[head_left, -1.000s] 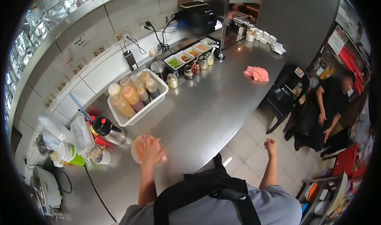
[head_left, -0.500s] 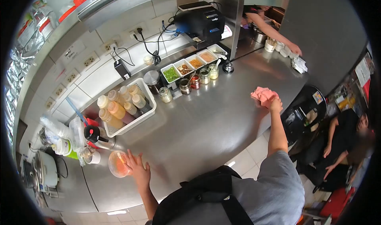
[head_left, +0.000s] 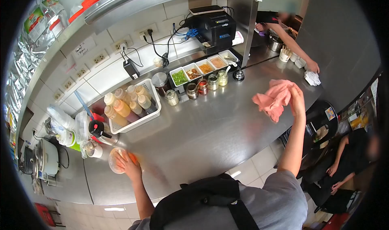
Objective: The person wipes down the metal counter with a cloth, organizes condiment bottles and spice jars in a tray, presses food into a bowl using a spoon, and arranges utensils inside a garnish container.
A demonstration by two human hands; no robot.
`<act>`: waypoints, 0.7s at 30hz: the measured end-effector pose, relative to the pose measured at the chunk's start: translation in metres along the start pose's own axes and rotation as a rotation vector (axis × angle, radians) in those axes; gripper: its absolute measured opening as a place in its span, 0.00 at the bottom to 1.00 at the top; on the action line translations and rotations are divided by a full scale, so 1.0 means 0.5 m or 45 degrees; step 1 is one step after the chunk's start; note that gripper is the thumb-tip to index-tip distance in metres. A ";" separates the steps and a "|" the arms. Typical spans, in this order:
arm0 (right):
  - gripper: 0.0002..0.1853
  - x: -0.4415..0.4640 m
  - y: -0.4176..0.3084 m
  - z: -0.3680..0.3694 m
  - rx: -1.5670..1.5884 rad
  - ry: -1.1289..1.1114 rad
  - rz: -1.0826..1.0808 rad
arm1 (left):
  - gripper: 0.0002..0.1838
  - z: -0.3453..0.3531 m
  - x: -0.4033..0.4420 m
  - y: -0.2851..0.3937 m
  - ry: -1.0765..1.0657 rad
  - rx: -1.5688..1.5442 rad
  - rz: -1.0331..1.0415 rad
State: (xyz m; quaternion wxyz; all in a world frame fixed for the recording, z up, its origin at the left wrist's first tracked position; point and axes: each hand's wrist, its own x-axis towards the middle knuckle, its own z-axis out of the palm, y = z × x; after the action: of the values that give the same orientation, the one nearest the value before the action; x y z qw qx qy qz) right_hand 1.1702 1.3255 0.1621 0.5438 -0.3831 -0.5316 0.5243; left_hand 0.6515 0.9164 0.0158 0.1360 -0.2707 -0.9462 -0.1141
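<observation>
Taking your body as the clock's centre, your right hand point(head_left: 298, 101) is at one o'clock, fingers closed on a bunched pink cloth point(head_left: 270, 102), seemingly held up off the steel counter point(head_left: 190, 136) by one side so that its folds hang loose. Your left hand point(head_left: 129, 167) is at ten, fingers laid over a round clear plastic tub point(head_left: 114, 160) with something orange in it, perhaps to steady it; whether you grip it or only rest there, I cannot tell. Between ten and eleven, squeeze bottles point(head_left: 120, 107) stand packed in a white plastic basket point(head_left: 137, 124), whose walls likely keep them upright. At twelve, small glass jars point(head_left: 192, 92) line the front of the topping trays point(head_left: 179, 77), probably for easy reach.
</observation>
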 end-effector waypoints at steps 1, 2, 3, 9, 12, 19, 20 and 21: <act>0.12 0.010 0.030 -0.001 -0.056 0.005 0.004 | 0.38 0.014 0.012 -0.021 -0.001 0.004 0.005; 0.14 0.034 0.077 -0.010 -0.330 0.050 0.013 | 0.40 0.025 0.025 -0.042 -0.001 0.072 -0.064; 0.17 0.050 0.135 -0.014 -0.605 0.093 0.025 | 0.41 0.031 0.026 -0.059 -0.002 0.142 -0.134; 0.34 0.032 0.493 0.138 -1.286 -0.068 -0.105 | 0.35 0.045 0.054 -0.105 -0.267 0.172 -0.130; 0.38 -0.137 0.507 0.346 -2.025 -0.259 -0.143 | 0.36 0.055 0.046 -0.117 -0.312 0.205 -0.145; 0.31 -0.356 0.512 0.492 -1.438 -1.137 -0.652 | 0.32 0.096 0.056 -0.230 -0.129 0.237 -0.197; 0.32 -0.339 0.494 0.473 -1.589 -1.230 -0.633 | 0.32 0.092 0.060 -0.240 -0.129 0.258 -0.241; 0.32 -0.306 0.510 0.454 -1.595 -1.234 -0.632 | 0.32 0.091 0.057 -0.245 -0.134 0.254 -0.244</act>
State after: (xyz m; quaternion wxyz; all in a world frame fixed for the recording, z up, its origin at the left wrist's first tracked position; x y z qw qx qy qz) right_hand 0.9238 1.1840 -0.0811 0.0404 -0.2182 -0.9696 0.1032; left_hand 0.5528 0.8418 -0.0349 0.1009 -0.1699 -0.9801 -0.0174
